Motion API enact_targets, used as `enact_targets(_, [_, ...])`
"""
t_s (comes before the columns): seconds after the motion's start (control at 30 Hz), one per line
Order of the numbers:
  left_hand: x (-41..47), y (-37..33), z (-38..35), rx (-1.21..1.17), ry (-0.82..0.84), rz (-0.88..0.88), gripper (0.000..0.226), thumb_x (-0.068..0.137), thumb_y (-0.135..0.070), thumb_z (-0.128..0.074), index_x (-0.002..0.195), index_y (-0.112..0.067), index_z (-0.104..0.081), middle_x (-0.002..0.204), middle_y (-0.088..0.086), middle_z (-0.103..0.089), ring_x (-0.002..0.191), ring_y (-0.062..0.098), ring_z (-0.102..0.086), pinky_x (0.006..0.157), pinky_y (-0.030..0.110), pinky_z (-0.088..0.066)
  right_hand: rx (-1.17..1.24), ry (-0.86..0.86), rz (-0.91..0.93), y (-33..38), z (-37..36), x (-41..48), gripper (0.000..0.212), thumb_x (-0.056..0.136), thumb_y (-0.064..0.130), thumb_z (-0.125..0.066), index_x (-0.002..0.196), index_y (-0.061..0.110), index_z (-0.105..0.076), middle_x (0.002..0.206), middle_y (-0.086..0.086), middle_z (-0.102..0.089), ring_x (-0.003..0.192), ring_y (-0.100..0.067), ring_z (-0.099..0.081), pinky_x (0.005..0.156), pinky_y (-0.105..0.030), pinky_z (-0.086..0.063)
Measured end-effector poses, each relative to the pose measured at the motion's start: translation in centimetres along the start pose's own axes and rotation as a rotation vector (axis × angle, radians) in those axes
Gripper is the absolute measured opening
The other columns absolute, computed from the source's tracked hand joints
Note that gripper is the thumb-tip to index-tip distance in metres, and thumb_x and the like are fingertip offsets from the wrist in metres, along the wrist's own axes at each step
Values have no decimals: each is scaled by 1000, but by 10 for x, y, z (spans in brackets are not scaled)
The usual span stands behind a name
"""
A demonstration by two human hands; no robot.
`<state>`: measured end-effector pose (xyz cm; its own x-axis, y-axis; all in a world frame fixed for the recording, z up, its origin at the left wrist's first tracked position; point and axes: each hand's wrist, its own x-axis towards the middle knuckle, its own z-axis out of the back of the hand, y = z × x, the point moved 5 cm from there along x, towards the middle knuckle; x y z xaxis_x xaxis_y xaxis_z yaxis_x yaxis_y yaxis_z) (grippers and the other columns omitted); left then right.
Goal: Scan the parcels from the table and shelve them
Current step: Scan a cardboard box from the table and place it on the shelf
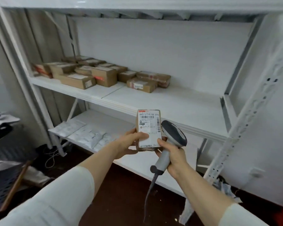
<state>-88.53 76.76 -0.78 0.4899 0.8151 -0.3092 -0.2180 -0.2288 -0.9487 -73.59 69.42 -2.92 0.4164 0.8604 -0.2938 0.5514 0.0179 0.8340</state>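
Note:
A small brown cardboard parcel with a white shipping label and barcodes is held upright in front of the white shelving. My left hand grips its lower left side, thumb pressed on the label. My right hand grips the grey handle of a corded barcode scanner, whose dark head sits just right of the parcel; my right thumb touches the parcel's lower right corner. Several scanned-looking brown parcels lie on the left half of the middle shelf.
Flat grey mailer bags lie on the left of the lower shelf. The right half of the middle shelf is bare board. A perforated upright post stands at the right. Dark baskets and clutter sit at the left, on the floor.

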Motion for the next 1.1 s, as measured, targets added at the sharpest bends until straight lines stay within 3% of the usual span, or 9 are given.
enact_targets(0.13, [25, -17, 68, -32, -71, -43, 50, 82, -35, -69, 128, -40, -52, 114, -6, -68, 107, 16, -61, 86, 34, -47, 37, 37, -34, -12, -72, 35, 19, 77, -7, -71, 93, 1, -67, 98, -16, -72, 85, -26, -69, 88, -44, -55])
enact_targets(0.27, [56, -41, 110, -108, -183, -88, 42, 87, -39, -64, 124, -50, -49, 110, -6, -67, 102, 16, -60, 96, 41, -43, 33, 56, -39, -8, -118, 73, 12, 78, -1, -73, 88, 4, -67, 92, -13, -72, 88, -26, -69, 83, -40, -57])
enact_targets(0.4, [96, -67, 139, -157, -283, -106, 18, 93, -36, -58, 109, -43, -55, 99, -7, -64, 91, 9, -55, 82, 31, -42, 22, 109, -63, 1, -157, 117, 12, 79, 3, -73, 89, 5, -66, 91, -14, -72, 90, -27, -69, 80, -34, -57])
enact_targets(0.57, [149, -86, 169, -153, -405, -84, 28, 91, -38, -58, 118, -32, -57, 97, -5, -60, 87, 11, -51, 91, 36, -42, -18, 172, -72, 14, -194, 177, 22, 78, 6, -76, 98, 4, -69, 94, -14, -74, 75, -19, -71, 87, -35, -56])
enact_targets(0.7, [184, -98, 189, -127, -471, -102, 33, 94, -38, -55, 126, -32, -54, 98, -4, -61, 81, 5, -51, 67, 24, -39, -114, 201, -108, 19, -217, 217, 17, 76, 10, -78, 92, 8, -71, 81, -9, -74, 66, -18, -70, 67, -30, -57])
enact_targets(0.8, [209, -105, 207, -72, -496, -120, 41, 96, -40, -52, 135, -28, -50, 102, -1, -59, 78, 2, -52, 62, 19, -38, -227, 184, -126, 20, -234, 244, 18, 77, 17, -78, 91, 8, -71, 66, -7, -69, 54, -16, -63, 57, -27, -54])
enact_targets(0.97, [259, -115, 247, -109, -477, -145, 42, 94, -35, -57, 134, -24, -53, 101, 0, -65, 83, 11, -62, 57, 24, -54, -162, 178, -171, 14, -270, 287, 14, 78, 13, -77, 88, 8, -70, 69, -9, -73, 61, -22, -69, 53, -26, -54])
enact_targets(1.1, [311, -125, 282, -45, -442, -185, 41, 94, -36, -57, 132, -20, -56, 107, 3, -66, 90, 16, -63, 71, 32, -58, -119, 129, -169, 10, -303, 330, 19, 76, 13, -78, 93, 9, -72, 87, -13, -74, 79, -28, -72, 60, -29, -55])
